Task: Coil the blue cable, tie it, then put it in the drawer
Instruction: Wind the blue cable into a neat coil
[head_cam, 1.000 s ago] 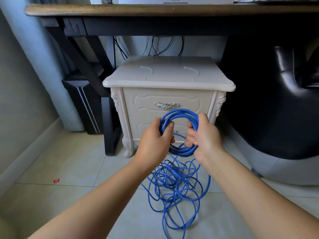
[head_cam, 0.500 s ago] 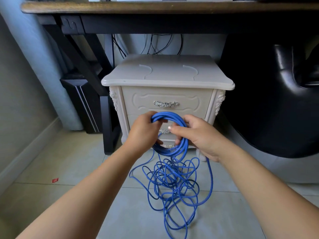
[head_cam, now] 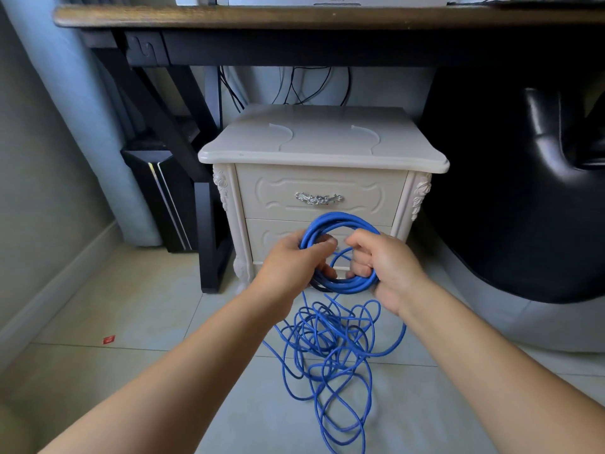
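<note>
Centre frame, left grip (head_cam: 291, 267) and right grip (head_cam: 389, 270) curl around a round coil of smooth blue cable (head_cam: 340, 217); loose loops below.

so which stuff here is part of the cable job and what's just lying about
Job: blue cable, left hand and right hand gripping its coil, nightstand drawers (shut).
Lying about: red scrap on floor, black chair, desk, black box.
</note>
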`<state>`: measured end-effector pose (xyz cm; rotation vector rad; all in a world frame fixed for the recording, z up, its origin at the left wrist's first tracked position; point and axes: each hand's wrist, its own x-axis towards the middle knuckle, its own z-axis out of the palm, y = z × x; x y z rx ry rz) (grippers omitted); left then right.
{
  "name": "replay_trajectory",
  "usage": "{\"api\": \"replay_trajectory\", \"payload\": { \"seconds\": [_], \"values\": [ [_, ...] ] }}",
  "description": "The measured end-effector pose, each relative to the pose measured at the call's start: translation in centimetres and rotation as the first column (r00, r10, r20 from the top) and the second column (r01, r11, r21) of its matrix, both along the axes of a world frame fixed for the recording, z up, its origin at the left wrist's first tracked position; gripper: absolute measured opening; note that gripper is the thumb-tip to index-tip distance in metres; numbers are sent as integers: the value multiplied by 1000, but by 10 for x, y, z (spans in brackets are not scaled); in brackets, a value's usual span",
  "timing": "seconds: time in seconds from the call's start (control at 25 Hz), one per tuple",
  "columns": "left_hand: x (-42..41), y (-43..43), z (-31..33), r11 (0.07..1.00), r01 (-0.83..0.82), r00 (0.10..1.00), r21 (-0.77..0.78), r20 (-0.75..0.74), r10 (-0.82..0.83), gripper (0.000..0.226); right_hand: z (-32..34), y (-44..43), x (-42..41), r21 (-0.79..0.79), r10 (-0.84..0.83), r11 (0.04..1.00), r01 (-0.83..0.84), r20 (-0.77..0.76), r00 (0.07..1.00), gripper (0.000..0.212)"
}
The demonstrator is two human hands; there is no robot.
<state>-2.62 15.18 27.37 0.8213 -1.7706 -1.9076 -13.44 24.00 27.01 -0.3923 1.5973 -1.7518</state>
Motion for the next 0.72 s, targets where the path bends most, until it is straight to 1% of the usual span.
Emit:
{"api": "replay_trajectory", "payload": {
  "seconds": [0.12, 0.16, 0.24, 0.28, 0.36, 0.4, 0.44, 0.48, 0.52, 0.6, 0.68, 0.72],
  "values": [
    [6, -7, 7, 990, 58, 998, -129, -19, -61, 6, 6, 2, 0, 91, 59, 995, -43, -184, 981, 26],
    [7, -9, 9, 987, 84, 995, -138, -33, -89, 9, 8, 2, 0, 114, 90, 991, -65, -226, 970, 21],
    [8, -12, 12, 983, 166, 984, -80, -56, -171, 17, 12, 3, -2, 162, 166, 979, -122, -292, 942, 15],
    [8, -11, 13, 976, 208, 977, -63, -40, -211, 24, 13, 3, -3, 198, 207, 969, -147, -325, 923, 15],
    [7, -9, 11, 963, 259, 966, -81, 11, -259, 35, 15, 4, -4, 253, 259, 952, -173, -364, 895, 14],
    [5, -7, 10, 964, 254, 967, -79, 4, -254, 36, 16, 5, -4, 250, 265, 951, -182, -352, 898, 13],
    [3, -5, 9, 971, 230, 972, -57, -26, -232, 36, 16, 6, -4, 211, 260, 957, -201, -307, 916, 9],
    [2, -4, 10, 980, 196, 978, -23, -69, -197, 36, 16, 7, -4, 133, 249, 966, -223, -226, 942, 8],
    [0, -3, 10, 988, 155, 982, 20, -116, -152, 38, 16, 7, -4, 36, 246, 969, -243, -123, 962, 13],
    [-2, -4, 10, 987, 75, 976, 145, -214, -43, 42, 14, 9, -4, -140, 258, 959, -247, 68, 964, 25],
    [-3, -5, 9, 967, 29, 958, 254, -283, 46, 44, 10, 10, -1, -253, 265, 943, -215, 182, 947, 33],
    [-3, -4, 8, 962, 13, 952, 272, -298, 71, 45, 9, 9, 0, -292, 266, 936, -197, 217, 939, 34]
  ]
}}
